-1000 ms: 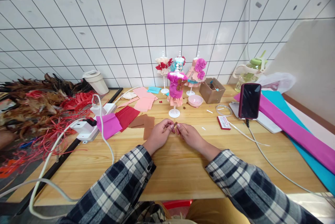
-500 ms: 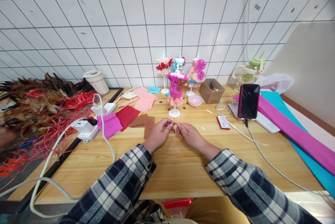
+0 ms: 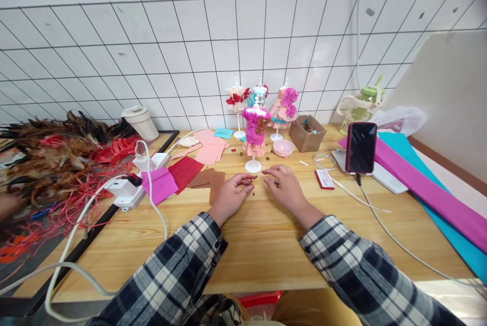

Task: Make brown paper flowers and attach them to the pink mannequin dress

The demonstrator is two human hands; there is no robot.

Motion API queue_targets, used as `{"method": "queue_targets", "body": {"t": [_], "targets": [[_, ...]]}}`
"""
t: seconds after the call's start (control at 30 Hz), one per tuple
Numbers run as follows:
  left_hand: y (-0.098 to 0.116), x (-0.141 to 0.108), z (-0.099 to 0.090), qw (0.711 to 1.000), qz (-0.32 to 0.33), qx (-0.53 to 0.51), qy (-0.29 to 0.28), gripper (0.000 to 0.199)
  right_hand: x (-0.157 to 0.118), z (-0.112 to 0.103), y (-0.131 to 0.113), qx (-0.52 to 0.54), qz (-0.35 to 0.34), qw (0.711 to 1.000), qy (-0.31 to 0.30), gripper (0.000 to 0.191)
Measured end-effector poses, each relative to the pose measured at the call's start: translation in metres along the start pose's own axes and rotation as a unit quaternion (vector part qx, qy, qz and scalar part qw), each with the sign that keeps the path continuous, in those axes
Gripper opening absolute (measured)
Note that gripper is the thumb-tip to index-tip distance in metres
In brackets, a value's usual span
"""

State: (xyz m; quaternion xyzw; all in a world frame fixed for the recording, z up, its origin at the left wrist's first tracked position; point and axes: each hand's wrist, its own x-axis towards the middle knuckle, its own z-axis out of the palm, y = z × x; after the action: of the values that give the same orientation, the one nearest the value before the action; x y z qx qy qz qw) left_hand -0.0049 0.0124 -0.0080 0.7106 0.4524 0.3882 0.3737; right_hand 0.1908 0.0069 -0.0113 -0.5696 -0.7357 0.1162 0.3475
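One brown scrap (image 3: 255, 177) is pinched narrowly by the left hand (image 3: 233, 195), at six o'clock from the dress stand (image 3: 253, 166); weak pressure could drop it. The right hand (image 3: 287, 191) half-curls, holding I cannot tell what.

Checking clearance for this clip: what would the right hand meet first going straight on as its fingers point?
The right hand would probably meet the round white base of the front dress stand, though depth is hard to judge.
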Motion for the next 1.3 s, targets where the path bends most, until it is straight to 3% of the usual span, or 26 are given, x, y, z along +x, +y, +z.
{"method": "queue_targets", "body": {"t": [0.07,0.17,0.33,0.43,0.57,0.7,0.83,1.03,1.3], "targets": [[0.0,0.0,-0.001,1.0,0.002,0.021,-0.004,0.027,0.001,0.002,-0.002,0.096,0.013,0.995,-0.029,0.025],[0.004,-0.001,-0.001,0.999,0.004,0.047,-0.014,0.027,0.001,0.008,-0.004,0.215,0.085,0.971,-0.063,0.027],[0.012,-0.005,0.001,0.997,0.018,0.062,-0.043,0.028,0.002,0.013,0.0,0.336,0.147,0.928,-0.058,0.03],[0.015,-0.006,0.002,0.998,0.007,0.053,-0.04,0.032,0.003,0.012,0.002,0.342,0.15,0.926,-0.058,0.029],[0.013,-0.003,0.002,0.999,-0.022,0.019,0.014,0.039,0.002,0.009,0.002,0.276,0.104,0.955,-0.036,0.024],[0.011,-0.001,0.003,1.0,-0.018,0.001,0.019,0.031,0.0,0.01,-0.002,0.221,0.085,0.971,-0.038,0.023],[0.01,-0.002,0.004,1.0,-0.022,-0.014,0.012,0.029,-0.001,0.012,-0.005,0.273,0.124,0.953,-0.05,0.037],[0.012,-0.005,0.004,1.0,-0.02,-0.009,-0.021,0.032,0.0,0.011,-0.006,0.371,0.164,0.911,-0.071,0.03],[0.018,-0.007,0.002,0.999,0.011,0.037,-0.038,0.028,-0.001,0.009,-0.008,0.318,0.133,0.937,-0.051,0.022]]}}
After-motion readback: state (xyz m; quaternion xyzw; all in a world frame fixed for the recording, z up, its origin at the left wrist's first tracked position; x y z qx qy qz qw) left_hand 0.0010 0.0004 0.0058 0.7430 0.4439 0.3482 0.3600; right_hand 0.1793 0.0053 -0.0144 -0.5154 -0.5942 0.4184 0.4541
